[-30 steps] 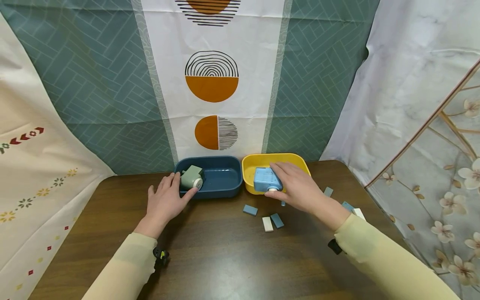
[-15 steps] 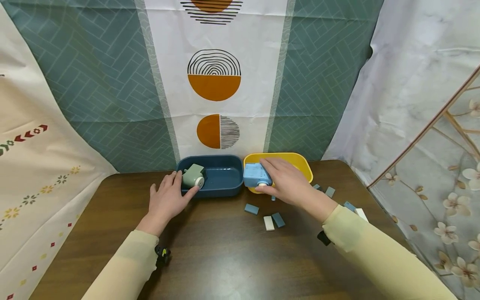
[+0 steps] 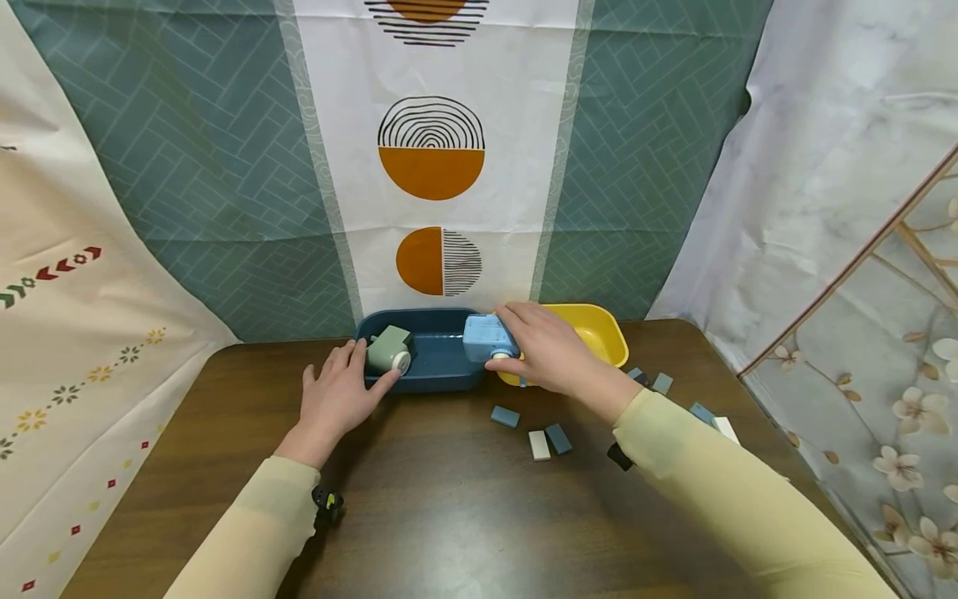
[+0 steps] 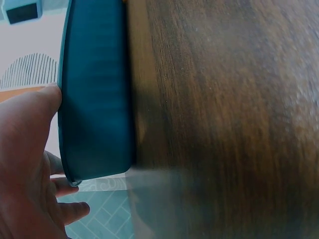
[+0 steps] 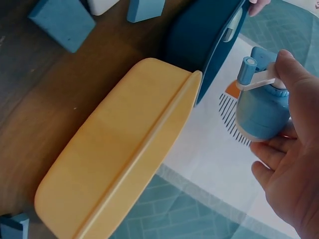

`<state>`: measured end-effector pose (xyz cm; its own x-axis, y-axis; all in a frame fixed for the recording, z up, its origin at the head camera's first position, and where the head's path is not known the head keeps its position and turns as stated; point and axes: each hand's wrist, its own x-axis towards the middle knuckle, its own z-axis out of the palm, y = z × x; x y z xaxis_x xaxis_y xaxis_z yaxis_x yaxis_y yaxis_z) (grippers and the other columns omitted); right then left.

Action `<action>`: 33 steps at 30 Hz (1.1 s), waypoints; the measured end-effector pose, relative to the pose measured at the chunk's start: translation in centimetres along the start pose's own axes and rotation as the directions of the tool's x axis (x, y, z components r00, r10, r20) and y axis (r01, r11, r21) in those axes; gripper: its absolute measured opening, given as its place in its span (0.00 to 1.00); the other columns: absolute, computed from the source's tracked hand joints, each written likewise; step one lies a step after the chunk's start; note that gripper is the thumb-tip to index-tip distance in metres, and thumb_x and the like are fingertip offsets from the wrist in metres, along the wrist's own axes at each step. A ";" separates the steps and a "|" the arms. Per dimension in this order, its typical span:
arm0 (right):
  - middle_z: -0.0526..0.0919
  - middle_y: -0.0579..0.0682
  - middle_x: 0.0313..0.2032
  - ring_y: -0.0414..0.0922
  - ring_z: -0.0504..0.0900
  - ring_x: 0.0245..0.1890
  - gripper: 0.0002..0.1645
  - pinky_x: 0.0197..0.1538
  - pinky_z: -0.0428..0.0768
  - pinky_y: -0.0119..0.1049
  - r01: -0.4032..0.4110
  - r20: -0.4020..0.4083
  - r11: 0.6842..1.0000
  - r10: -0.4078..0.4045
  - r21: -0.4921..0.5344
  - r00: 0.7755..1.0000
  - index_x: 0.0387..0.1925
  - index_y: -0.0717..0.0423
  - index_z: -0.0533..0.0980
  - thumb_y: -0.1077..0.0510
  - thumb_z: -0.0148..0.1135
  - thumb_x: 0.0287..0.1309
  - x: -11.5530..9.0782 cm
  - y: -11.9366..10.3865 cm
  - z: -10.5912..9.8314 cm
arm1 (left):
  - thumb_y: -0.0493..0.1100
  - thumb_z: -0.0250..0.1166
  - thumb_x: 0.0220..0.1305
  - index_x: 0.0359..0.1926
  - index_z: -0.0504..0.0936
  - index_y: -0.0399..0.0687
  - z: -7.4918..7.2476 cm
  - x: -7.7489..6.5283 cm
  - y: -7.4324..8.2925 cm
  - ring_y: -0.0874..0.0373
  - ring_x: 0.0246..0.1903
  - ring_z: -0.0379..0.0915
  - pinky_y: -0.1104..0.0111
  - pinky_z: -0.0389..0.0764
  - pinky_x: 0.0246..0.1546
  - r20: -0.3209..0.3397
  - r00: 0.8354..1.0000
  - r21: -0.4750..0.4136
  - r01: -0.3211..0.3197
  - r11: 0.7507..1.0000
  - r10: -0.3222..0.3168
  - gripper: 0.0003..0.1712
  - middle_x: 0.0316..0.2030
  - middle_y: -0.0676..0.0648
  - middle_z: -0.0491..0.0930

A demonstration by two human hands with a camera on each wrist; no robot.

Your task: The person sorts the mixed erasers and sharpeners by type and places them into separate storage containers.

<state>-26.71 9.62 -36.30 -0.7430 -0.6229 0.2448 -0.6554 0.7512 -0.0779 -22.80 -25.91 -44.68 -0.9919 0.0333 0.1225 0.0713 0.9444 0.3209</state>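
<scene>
In the head view, my right hand (image 3: 546, 345) holds a light-blue hand-crank pencil sharpener (image 3: 485, 337) above the right end of a dark-blue bin (image 3: 436, 356). The right wrist view shows its white crank arm (image 5: 256, 80), with my thumb and fingers gripping the blue body. A green sharpener (image 3: 387, 347) of similar form lies inside the left end of that bin. My left hand (image 3: 337, 395) holds the bin's left front corner, thumb on the front rim, fingers at the left end. A yellow bin (image 3: 602, 329) stands just right of the blue one, partly covered by my right hand.
Small blue blocks (image 3: 505, 417) and a white block (image 3: 539, 445) lie on the brown table (image 3: 441, 507) in front of the bins. Several more lie at the right, including a white block (image 3: 725, 429). A patterned cloth (image 3: 430, 208) hangs behind the bins.
My right hand has carried the blue sharpener leftward from over the yellow bin to over the blue bin's right end. My left hand stays at the blue bin's corner.
</scene>
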 end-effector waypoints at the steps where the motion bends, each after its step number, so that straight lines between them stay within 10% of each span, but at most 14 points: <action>1: 0.74 0.60 0.75 0.59 0.72 0.75 0.56 0.80 0.68 0.55 0.002 0.004 1.000 -0.002 -0.004 1.000 0.82 0.61 0.67 0.29 0.71 0.70 0.2 -0.1 0.0 | 0.75 0.55 0.79 0.87 0.56 0.34 0.0 0.0 0.0 0.29 0.81 0.51 0.21 0.45 0.75 -0.001 1.000 0.000 0.001 1.000 -0.001 0.58 0.83 0.28 0.56; 33: 0.70 0.58 0.80 0.56 0.69 0.78 0.57 0.83 0.62 0.50 -0.002 0.071 0.999 0.006 -0.054 0.997 0.85 0.59 0.63 0.25 0.64 0.73 5.4 -2.4 2.5 | 0.73 0.56 0.80 0.86 0.56 0.34 -0.1 0.0 0.0 0.29 0.81 0.51 0.21 0.43 0.75 -0.004 1.000 0.001 -0.004 1.000 0.004 0.57 0.83 0.28 0.56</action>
<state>-29.48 3.94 -37.18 -0.7549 -0.6320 0.1754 -0.6452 0.7636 -0.0257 -22.76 -25.94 -44.64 -0.9912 0.0362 0.1273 0.0755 0.9447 0.3190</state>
